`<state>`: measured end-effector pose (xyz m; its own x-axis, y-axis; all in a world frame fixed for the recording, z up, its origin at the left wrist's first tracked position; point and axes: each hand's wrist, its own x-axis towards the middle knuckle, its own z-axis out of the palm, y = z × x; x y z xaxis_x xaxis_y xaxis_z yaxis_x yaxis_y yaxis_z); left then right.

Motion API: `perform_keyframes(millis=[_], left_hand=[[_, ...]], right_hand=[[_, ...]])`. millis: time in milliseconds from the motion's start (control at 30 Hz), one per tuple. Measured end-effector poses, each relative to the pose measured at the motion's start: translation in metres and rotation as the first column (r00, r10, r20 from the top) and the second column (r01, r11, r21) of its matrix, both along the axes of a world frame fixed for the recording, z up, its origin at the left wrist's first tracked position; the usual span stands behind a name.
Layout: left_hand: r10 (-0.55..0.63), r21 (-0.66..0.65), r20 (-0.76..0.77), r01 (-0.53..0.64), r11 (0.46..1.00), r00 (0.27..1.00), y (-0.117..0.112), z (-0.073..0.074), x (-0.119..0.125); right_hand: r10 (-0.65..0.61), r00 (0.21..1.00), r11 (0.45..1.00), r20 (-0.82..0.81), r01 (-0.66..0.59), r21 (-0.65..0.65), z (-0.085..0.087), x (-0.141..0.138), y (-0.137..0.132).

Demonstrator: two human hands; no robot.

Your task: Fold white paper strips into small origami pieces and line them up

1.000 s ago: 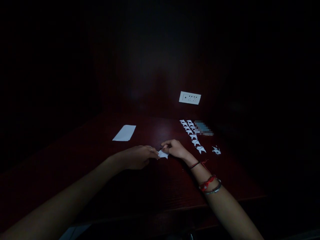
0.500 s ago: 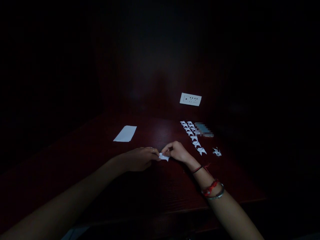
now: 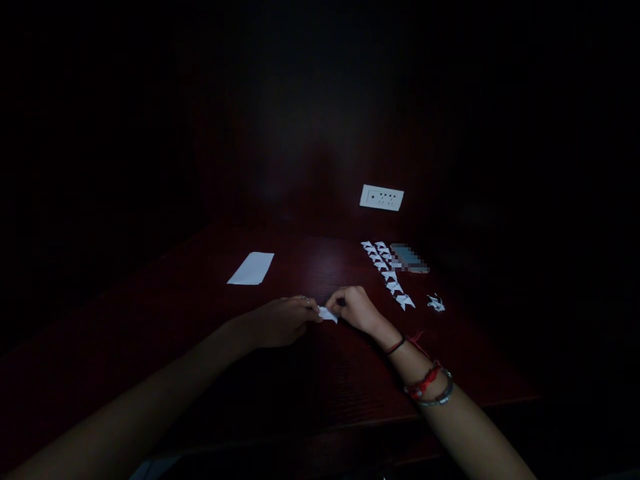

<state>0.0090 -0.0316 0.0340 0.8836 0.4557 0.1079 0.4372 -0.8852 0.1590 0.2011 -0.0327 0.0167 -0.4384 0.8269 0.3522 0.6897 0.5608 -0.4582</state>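
Between my two hands, low over the dark red table, is a small folded piece of white paper (image 3: 329,315). My left hand (image 3: 284,321), with a ring on one finger, pinches its left end. The fingers of my right hand (image 3: 354,308) are closed at its upper right edge. Bracelets circle my right wrist. To the right, small folded paper pieces (image 3: 393,287) with pointed ends lie in two slanting rows. A stack of white paper sheets (image 3: 251,269) lies to the left, beyond my left hand.
Beside the folded rows lies a flat phone-like object (image 3: 410,259), blurred out. A little heap of white paper scraps (image 3: 436,303) sits at the right. A white socket panel (image 3: 382,198) is on the dark wall behind the table (image 3: 320,400).
My right fingers have shifted slightly right along the paper's upper edge, uncovering a bit more of it. My left hand keeps its pinch, almost unmoved.
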Motion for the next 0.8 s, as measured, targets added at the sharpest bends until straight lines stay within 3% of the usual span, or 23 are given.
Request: perform_keyframes(millis=[300,800], left_hand=[[0.032,0.000,-0.011,-0.032,0.999,0.999,-0.0022,-0.0001,0.0024],[0.021,-0.029,-0.017,-0.022,0.999,1.000,-0.0003,-0.0052,0.0012]], right_hand=[[0.122,0.983,0.987,0.135,-0.135,0.091,0.0026,0.0011,-0.0039],[0.229,0.953,0.971,0.199,-0.237,0.018,0.0069,0.0090,-0.0023]])
